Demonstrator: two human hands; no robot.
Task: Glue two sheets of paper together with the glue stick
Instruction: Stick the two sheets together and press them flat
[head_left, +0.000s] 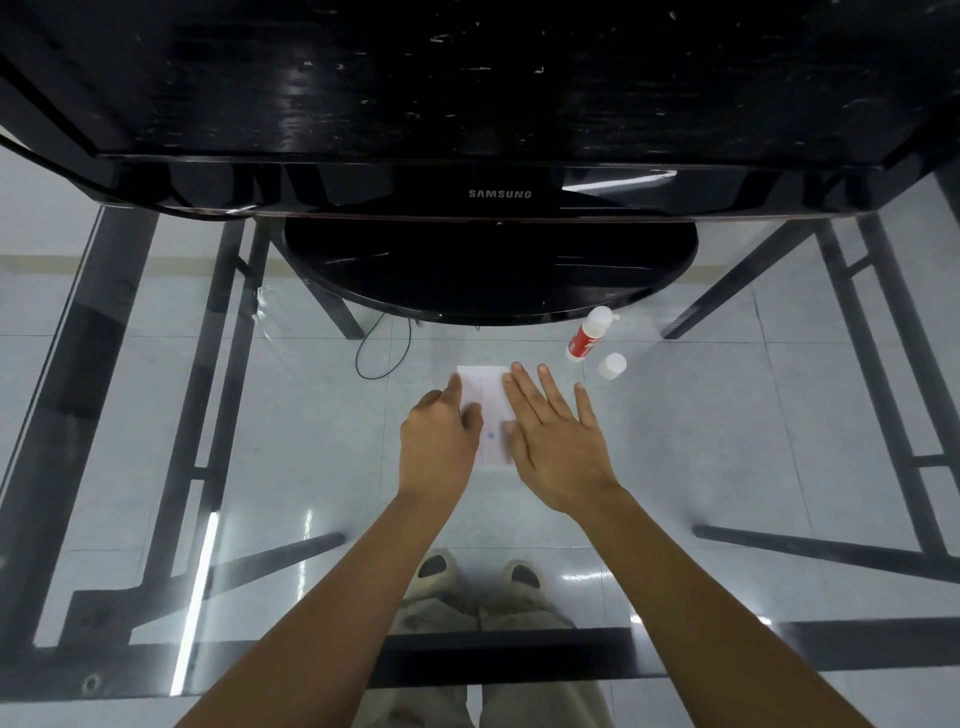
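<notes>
A small white paper (485, 400) lies flat on the glass table (727, 441), in the middle. I cannot tell whether it is one sheet or two stacked. My left hand (439, 441) rests on its left edge with the fingers curled. My right hand (558, 441) lies flat, fingers spread, palm down over the paper's right side. To the right of the paper, a red-and-white glue stick (588, 335) lies on its side, uncapped. Its white cap (612, 365) stands beside it, just below.
A black Samsung monitor (498, 195) on a round black stand (491, 270) fills the far side of the table. A black cable (382, 348) loops below the glass. The black table frame (130, 415) and my feet (483, 577) show through the glass.
</notes>
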